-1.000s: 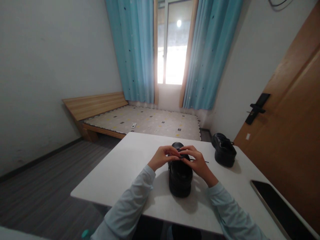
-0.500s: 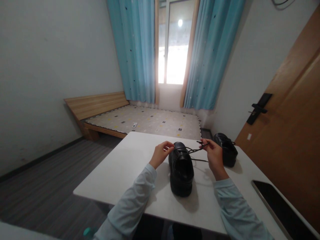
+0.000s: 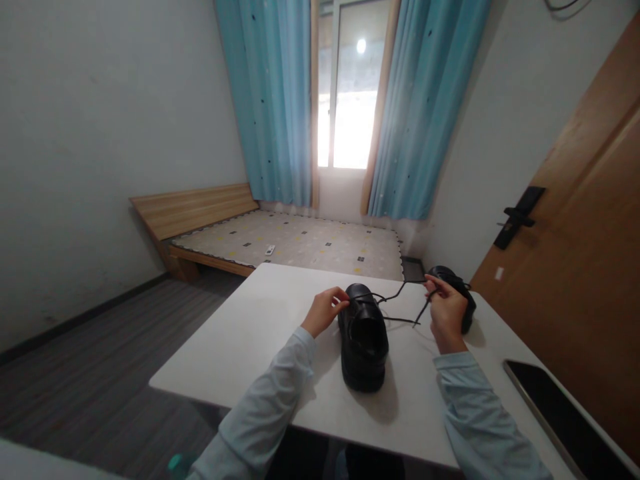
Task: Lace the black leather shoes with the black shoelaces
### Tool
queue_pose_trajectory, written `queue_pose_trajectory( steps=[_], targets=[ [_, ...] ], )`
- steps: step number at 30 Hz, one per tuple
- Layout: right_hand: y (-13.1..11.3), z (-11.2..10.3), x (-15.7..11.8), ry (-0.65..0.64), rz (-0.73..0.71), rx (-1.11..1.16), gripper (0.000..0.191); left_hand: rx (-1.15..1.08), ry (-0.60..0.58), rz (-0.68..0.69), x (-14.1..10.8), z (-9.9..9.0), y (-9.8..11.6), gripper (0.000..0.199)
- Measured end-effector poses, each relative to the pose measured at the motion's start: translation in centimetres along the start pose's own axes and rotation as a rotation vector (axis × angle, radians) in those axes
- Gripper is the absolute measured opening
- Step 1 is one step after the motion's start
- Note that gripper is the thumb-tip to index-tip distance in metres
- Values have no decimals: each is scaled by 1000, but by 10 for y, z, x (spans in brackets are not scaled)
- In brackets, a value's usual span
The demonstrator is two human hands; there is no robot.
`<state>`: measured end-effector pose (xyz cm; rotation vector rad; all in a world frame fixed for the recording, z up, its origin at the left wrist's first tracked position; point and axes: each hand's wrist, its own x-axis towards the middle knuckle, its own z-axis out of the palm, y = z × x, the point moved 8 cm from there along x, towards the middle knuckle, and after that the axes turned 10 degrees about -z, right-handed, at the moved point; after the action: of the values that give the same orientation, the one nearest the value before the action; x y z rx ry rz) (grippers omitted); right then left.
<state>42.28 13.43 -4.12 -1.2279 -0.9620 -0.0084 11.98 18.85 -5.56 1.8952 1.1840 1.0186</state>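
Observation:
A black lace-up shoe [image 3: 364, 375] stands on the white table [image 3: 240, 347], its toe pointing away from me. My left hand [image 3: 324, 311] is at the shoe's left side near the toe, thumb and fingers pinched on a lace beside the upper. Off to the right, my right hand [image 3: 446, 312] pinches the black shoelace [image 3: 399, 291], which stretches across from the shoe. One loose lace end lies on the table between shoe and right hand. Partly hidden behind my right hand is a second black shoe [image 3: 469, 312].
A dark flat device like a phone or tablet [image 3: 565, 413] lies along the table's right edge. Beyond the table stands a bed [image 3: 295, 237] with a small white remote [image 3: 270, 250] on it. A wooden door [image 3: 575, 267] is at the right.
My right hand has moved right, away from the shoe, drawing the lace out longer and now overlapping the second shoe. My left hand has stayed at the shoe.

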Motion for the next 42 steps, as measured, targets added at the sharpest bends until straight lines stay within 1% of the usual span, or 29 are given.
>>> queue_pose_trajectory(
  steps=[2,3,6,8,9,10,13,14,16,20,24,27,29,33,37,39,42],
  targets=[
    [-2,6,0,-67,-18,-49,40,-2,7,5,0,0,0,9],
    [-4,12,-2,-137,-35,-73,39,-2,8,8,0,1,0,8],
    [-18,42,-17,-432,-107,-72,32,10,10,8,1,2,-1,7],
    [-33,63,-35,-630,-151,0,28,25,13,6,1,3,-2,6],
    [-42,70,-44,-698,-185,25,27,31,16,8,1,3,-2,5],
    [-51,75,-52,-740,-229,25,26,36,20,12,1,3,-2,4],
    [-73,76,-62,-684,-364,-27,25,40,30,29,1,4,-1,3],
    [-77,78,-65,-690,-400,-27,27,43,33,33,1,5,-1,3],
    [-81,82,-73,-752,-442,-6,33,58,42,38,1,5,-1,3],
    [-78,94,-91,-906,-414,-10,45,85,68,47,2,7,-3,4],
    [-74,102,-103,-976,-346,-116,50,69,90,49,2,6,-4,4],
    [-74,103,-107,-996,-338,-192,48,14,93,37,2,3,-3,3],
    [-74,103,-107,-1007,-354,-228,45,-69,90,13,2,1,-3,6],
    [-76,101,-106,-1002,-419,-305,38,-283,71,-5,4,-1,-4,10],
    [-79,99,-104,-976,-485,-371,37,-447,42,-6,7,0,-7,12],
    [-78,99,-105,-980,-486,-388,36,-473,55,-15,7,-3,-8,13],
    [-77,98,-105,-980,-468,-408,35,-381,93,-16,7,-11,-4,11]
  ],
)
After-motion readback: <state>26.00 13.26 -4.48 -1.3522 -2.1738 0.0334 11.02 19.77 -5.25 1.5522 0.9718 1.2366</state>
